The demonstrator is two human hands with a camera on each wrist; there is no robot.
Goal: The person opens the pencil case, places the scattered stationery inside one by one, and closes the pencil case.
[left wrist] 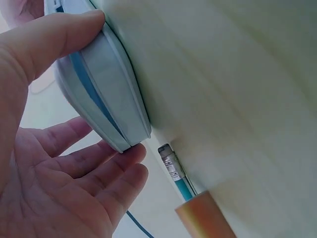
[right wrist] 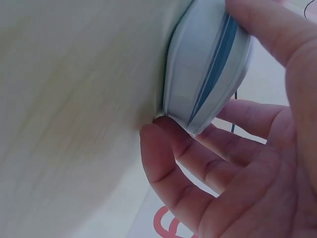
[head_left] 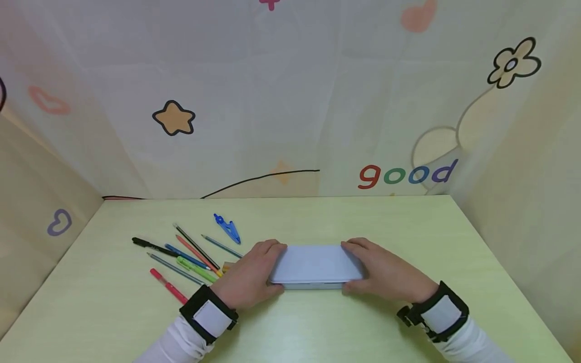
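A pale bluish-white zippered pencil case (head_left: 317, 264) lies on the table in front of the person, its long side facing them. My left hand (head_left: 251, 276) grips its left end, thumb at the near side and fingers round the far side. At the right end, my right hand (head_left: 386, 269) holds it the same way. In the left wrist view a blue zipper strip runs along the case (left wrist: 121, 69), with the thumb across it. The right wrist view shows the other end of the case (right wrist: 193, 64) between thumb and curved fingers.
Left of the case lie a black pen (head_left: 156, 246), a red pen (head_left: 168, 286), a light green pen (head_left: 197, 268), several pencils and a blue compass-like tool (head_left: 228, 229). An orange-brown cylinder (left wrist: 205, 215) sits close beyond the left fingers. A printed cloth (head_left: 290, 101) backs the table.
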